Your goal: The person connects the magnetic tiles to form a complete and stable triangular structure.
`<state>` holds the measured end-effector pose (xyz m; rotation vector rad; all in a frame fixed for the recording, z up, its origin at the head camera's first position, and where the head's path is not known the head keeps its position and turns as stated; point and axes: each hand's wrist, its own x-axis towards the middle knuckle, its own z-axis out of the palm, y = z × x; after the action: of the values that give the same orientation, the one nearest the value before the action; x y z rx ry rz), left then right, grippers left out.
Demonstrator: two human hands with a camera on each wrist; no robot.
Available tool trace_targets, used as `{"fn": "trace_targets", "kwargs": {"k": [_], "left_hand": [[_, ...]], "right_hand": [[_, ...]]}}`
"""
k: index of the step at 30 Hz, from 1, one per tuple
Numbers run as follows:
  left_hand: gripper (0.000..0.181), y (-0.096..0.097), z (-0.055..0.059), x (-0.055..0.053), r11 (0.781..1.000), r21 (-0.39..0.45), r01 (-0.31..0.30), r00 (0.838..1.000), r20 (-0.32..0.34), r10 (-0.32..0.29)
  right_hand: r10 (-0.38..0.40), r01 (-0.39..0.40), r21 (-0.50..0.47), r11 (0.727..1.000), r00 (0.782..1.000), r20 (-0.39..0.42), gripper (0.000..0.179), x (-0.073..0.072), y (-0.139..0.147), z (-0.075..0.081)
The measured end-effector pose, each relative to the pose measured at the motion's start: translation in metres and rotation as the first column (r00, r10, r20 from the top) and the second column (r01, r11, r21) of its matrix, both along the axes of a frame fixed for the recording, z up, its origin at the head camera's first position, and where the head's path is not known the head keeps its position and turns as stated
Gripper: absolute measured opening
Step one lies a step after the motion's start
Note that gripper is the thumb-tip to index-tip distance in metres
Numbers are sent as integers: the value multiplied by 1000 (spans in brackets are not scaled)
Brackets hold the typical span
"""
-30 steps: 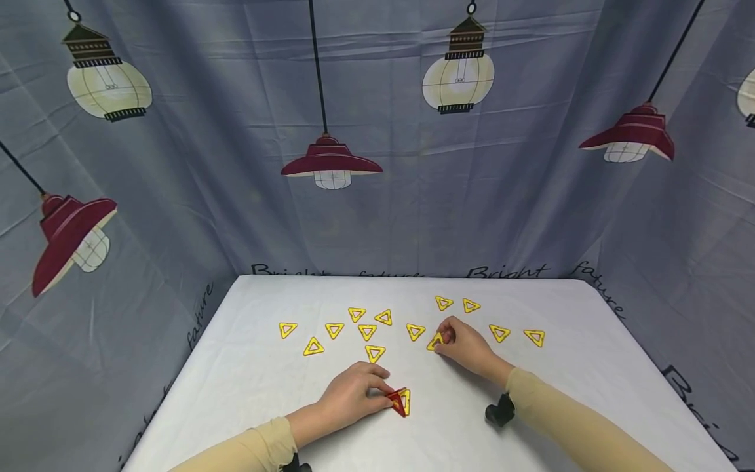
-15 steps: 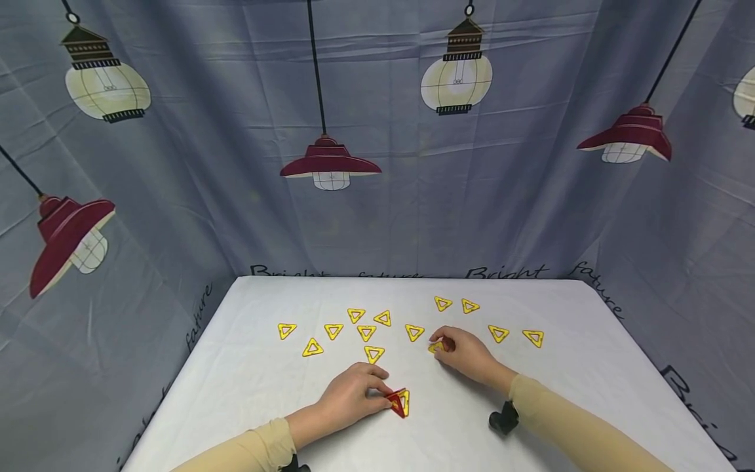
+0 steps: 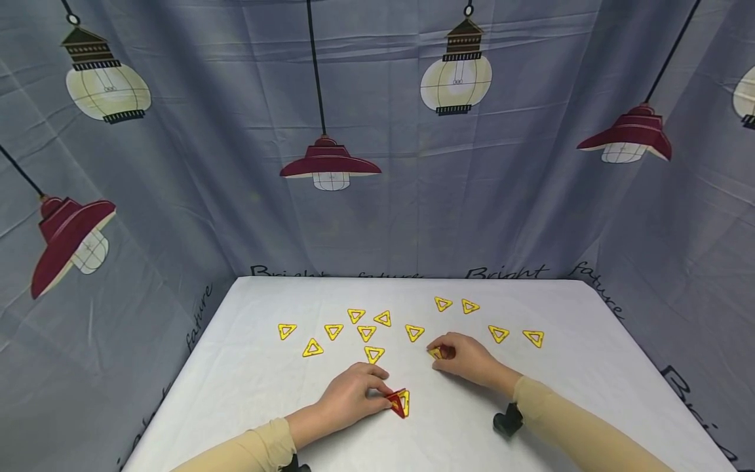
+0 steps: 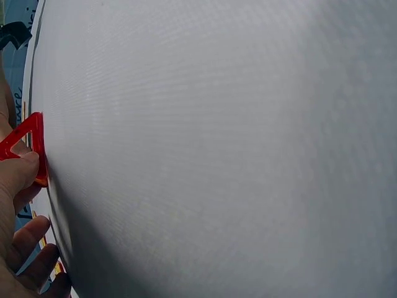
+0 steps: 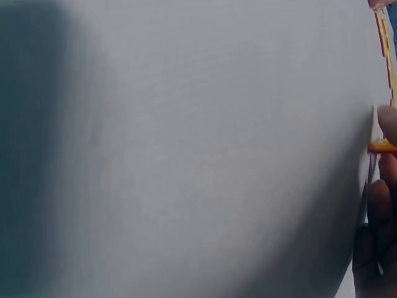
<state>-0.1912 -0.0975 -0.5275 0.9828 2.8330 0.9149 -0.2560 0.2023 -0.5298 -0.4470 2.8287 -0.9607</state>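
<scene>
In the head view my left hand [image 3: 354,393] pinches a red triangle frame [image 3: 396,408] between thumb and fingers. It stands on edge against a yellow triangle frame [image 3: 407,402], near the table's front middle. The left wrist view shows the thumb on the red frame [image 4: 40,139]. My right hand [image 3: 470,359] pinches another yellow triangle frame [image 3: 434,353], tilted and partly covered by the fingers. Only an orange-yellow edge [image 5: 381,147] of it appears between the fingertips in the right wrist view.
Several loose yellow triangle frames lie flat on the white table [image 3: 248,393], one [image 3: 374,349] just beyond my left hand and others [image 3: 415,328] farther back. A grey curtain [image 3: 377,229] printed with lamps encloses the back and sides.
My right hand has picked at the yellow triangle frame, tilted it in its fingers and shifted slightly nearer and to the right. The left hand keeps its place with the red frame.
</scene>
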Motion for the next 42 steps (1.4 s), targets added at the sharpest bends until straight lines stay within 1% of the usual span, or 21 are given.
{"fn": "trace_targets", "kwargs": {"k": [6, 12, 19, 21, 25, 29, 37, 42], "left_hand": [[13, 0, 0, -1, 1000, -5, -2, 1000, 0, 2], [13, 0, 0, 0, 1000, 0, -3, 1000, -1, 3], [13, 0, 1, 1, 1000, 8, -3, 1000, -17, 3], [13, 0, 0, 1, 1000, 10, -4, 1000, -18, 4], [13, 0, 1, 1, 1000, 9, -8, 1000, -14, 8], [13, 0, 1, 1, 1000, 9, -8, 1000, -18, 8], [13, 1, 0, 2, 1000, 7, -10, 1000, -16, 10], [13, 1, 0, 2, 1000, 5, -10, 1000, -16, 11]], "right_hand": [[72, -72, -4, 997, 997, 39, 37, 1, 4, 3], [77, -76, -18, 997, 994, 75, 37, 1, 5, 6], [96, -90, -63, 994, 991, 95, 39, 3, 8, 6], [99, -94, -53, 994, 992, 84, 39, 5, 8, 6], [117, -116, -27, 993, 993, 34, 40, 9, 7, 6], [119, -119, -10, 993, 993, -8, 40, 12, 7, 6], [113, -113, 2, 994, 993, -44, 41, 14, 7, 3], [89, -87, 38, 995, 994, -61, 42, 16, 6, 2]]}}
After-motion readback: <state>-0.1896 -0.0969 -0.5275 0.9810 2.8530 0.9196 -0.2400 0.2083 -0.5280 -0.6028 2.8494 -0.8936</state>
